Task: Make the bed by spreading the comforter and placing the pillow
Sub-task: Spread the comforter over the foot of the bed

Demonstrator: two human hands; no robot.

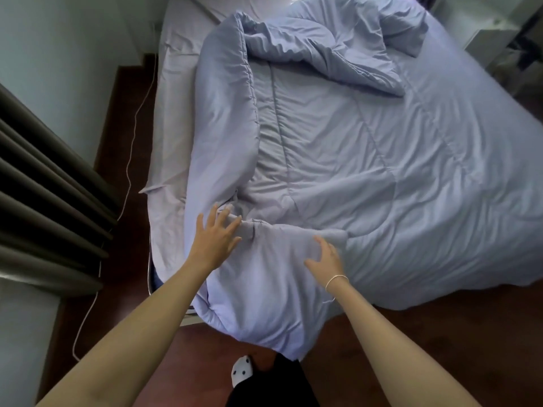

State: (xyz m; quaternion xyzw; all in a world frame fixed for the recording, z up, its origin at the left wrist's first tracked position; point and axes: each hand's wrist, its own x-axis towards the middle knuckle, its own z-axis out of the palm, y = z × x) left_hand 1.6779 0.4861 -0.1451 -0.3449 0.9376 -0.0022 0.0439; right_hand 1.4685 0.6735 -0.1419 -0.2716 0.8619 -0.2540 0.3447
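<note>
A pale lilac comforter (367,160) lies rumpled over the bed, its left side folded back on itself and its near corner hanging over the foot of the bed. My left hand (216,235) reaches over the fold at the near left with fingers spread, its fingertips at the comforter's edge. My right hand (326,255) hovers at or on the fold a little to the right, fingers loosely bent and holding nothing. A bunched lilac mass (393,27) lies at the far end; I cannot tell if it is the pillow.
The bare sheet (173,92) shows along the bed's left side. A white cable (129,160) runs down the dark wooden floor (440,333) in the narrow gap by the wall. Dark curtains (44,186) hang at left. A white cabinet (493,39) stands at far right.
</note>
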